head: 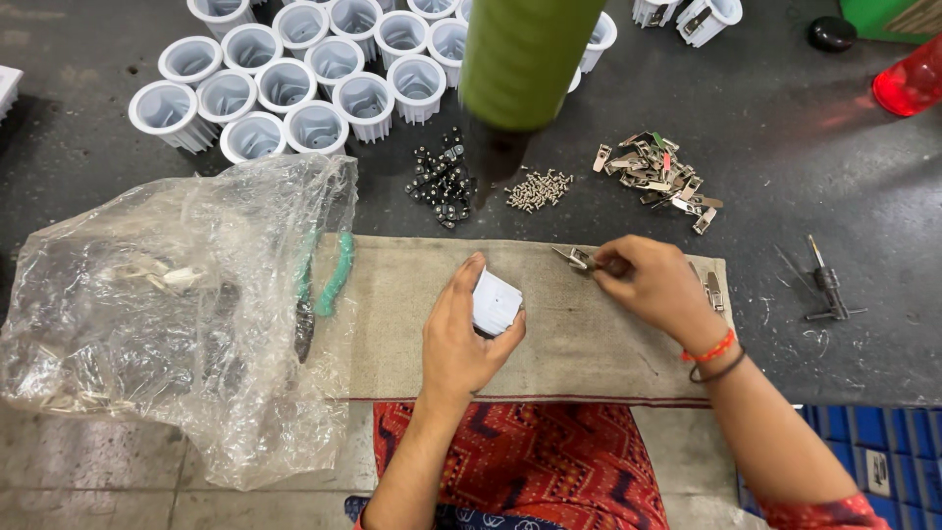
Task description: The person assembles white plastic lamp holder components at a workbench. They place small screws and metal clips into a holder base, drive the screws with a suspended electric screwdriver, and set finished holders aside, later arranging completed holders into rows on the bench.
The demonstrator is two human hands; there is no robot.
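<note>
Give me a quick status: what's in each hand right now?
Left hand grips a white plastic housing on the cloth mat. Right hand pinches a small metal clip. Green tool hangs overhead, clear of both.

Lighting: even, fairly bright, from overhead; shadows soft and short beneath the hands. Glare: white sheen on the crumpled plastic bag (186, 304); red glow thrown onto the dark surface (785, 128) beside the red bottle (908, 83). Focus: sharp across the middle; green cylinder (520, 59) close to the lens blurred. Distortion: slight wide-angle bowing at the edges, white cups (294, 83) leaning outward.
</note>
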